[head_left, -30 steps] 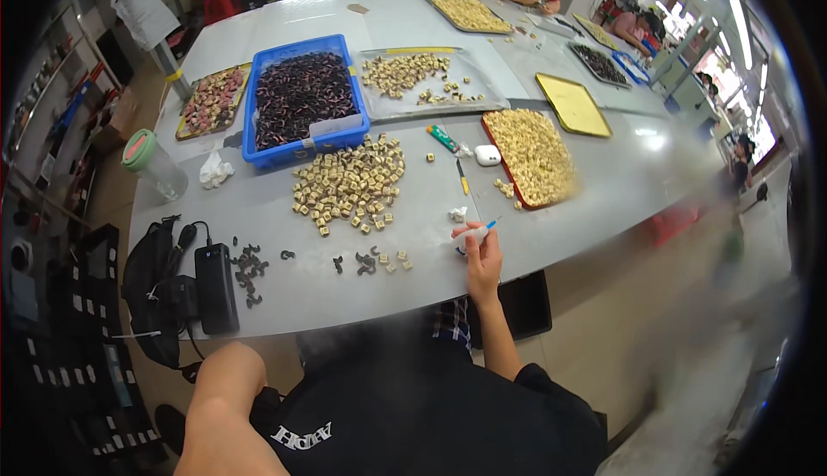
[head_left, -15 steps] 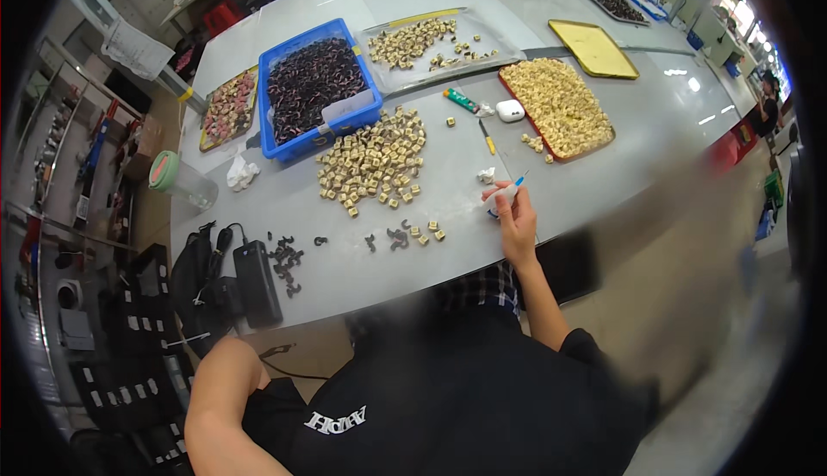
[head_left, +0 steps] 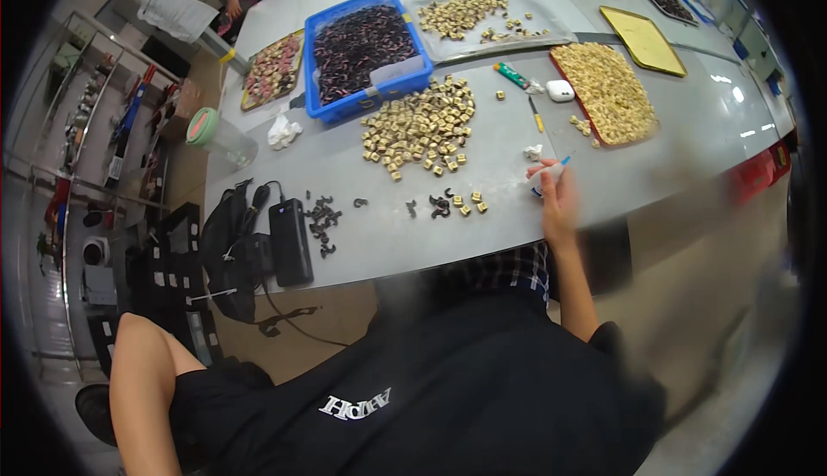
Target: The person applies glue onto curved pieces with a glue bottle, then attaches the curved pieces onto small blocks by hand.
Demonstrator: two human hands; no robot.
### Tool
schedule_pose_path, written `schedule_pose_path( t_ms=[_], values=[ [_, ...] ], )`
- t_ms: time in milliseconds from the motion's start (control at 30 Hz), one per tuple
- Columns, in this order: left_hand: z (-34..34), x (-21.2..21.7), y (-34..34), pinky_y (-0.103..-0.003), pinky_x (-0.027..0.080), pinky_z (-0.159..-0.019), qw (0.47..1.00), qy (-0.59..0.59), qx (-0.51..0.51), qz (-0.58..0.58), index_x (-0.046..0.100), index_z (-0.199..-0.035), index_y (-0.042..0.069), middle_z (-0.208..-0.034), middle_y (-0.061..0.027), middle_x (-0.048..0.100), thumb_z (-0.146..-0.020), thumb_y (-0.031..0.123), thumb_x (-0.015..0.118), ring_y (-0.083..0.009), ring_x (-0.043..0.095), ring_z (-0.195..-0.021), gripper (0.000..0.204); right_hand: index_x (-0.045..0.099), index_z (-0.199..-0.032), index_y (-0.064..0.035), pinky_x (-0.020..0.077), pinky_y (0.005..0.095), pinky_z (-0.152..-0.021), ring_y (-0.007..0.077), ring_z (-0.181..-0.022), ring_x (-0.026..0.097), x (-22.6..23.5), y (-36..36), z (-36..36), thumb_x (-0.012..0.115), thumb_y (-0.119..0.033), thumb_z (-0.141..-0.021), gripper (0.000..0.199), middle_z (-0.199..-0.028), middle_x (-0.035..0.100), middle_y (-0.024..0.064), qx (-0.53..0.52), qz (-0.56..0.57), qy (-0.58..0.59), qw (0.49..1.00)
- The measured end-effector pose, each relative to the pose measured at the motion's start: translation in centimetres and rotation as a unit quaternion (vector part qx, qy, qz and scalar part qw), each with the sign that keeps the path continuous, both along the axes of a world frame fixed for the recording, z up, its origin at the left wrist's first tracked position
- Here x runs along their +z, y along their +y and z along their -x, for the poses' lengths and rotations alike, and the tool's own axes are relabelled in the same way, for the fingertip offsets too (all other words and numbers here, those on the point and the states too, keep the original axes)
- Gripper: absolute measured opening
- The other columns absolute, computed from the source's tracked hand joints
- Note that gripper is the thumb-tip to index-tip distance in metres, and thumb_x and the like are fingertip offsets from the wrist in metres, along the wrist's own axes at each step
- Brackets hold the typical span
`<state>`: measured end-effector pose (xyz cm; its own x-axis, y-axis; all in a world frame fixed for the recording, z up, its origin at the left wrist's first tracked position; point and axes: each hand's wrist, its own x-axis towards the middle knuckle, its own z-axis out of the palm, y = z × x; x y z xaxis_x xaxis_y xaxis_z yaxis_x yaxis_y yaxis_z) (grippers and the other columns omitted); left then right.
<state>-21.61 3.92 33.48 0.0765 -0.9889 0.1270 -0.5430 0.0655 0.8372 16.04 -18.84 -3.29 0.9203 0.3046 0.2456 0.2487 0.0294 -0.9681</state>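
My right hand point(head_left: 558, 205) is closed around a small white squeeze bottle point(head_left: 549, 176) with a thin blue nozzle pointing up and away, held over the table's near right part. Just beyond it lies a crumpled white tissue point(head_left: 533, 152). Left of this hand sit several small cream-coloured cubes point(head_left: 466, 209) with dark markings, beside a few dark curved pieces point(head_left: 441, 204). A large heap of similar cubes point(head_left: 418, 127) spreads across the table's middle. My left arm point(head_left: 142, 390) is bent at the lower left, its hand outside the picture.
A blue bin point(head_left: 314, 101) holds dark curved pieces. Trays around it include a red-edged tray point(head_left: 561, 62) of pale pieces and a yellow tray point(head_left: 659, 62). A black power bank point(head_left: 291, 243), a green-lidded bottle point(head_left: 204, 127) and a craft knife point(head_left: 537, 114) lie about. Another person stands beyond the table.
The whole view has shifted, so the table's things appear farther right and higher. My left arm has swung outward to the left. My right hand keeps hold of the squeeze bottle.
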Motion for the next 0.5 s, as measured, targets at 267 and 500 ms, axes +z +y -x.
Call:
schedule_pose_path(
  t_ms=[267, 500],
  values=[
    [-4.9, 2.7, -4.4, -0.027, 0.044, -0.077, 0.982, -0.102, 0.056, -0.152, 0.059, -0.113, 0.001, -0.088, -0.0095, 0.058, -0.087, 0.003, 0.048, -0.0179, 0.054, -0.079, 0.028, 0.053, -0.109, 0.0006, 0.0420, 0.0207, -0.073, 0.0075, -0.079, 0.054, -0.1, -0.2, 0.4, 0.048, -0.017, -0.097, 0.022, -0.092, 0.064, 0.0066, -0.029, -0.004, -0.064, 0.998],
    [-11.2, -4.8, -2.3, -0.023, 0.034, -0.048, 0.923, -0.062, 0.211, 0.316, 0.051, -0.131, 0.021, -0.065, -0.0053, 0.053, -0.097, 0.014, 0.047, -0.0102, 0.043, -0.049, 0.036, 0.052, -0.110, -0.0004, 0.0363, 0.0187, -0.065, 0.0051, -0.074, 0.047, 0.8, -0.5, 0.6, 0.047, -0.022, -0.098, 0.025, -0.093, 0.062, 0.0033, -0.022, -0.003, -0.088, 0.996]
  ],
)
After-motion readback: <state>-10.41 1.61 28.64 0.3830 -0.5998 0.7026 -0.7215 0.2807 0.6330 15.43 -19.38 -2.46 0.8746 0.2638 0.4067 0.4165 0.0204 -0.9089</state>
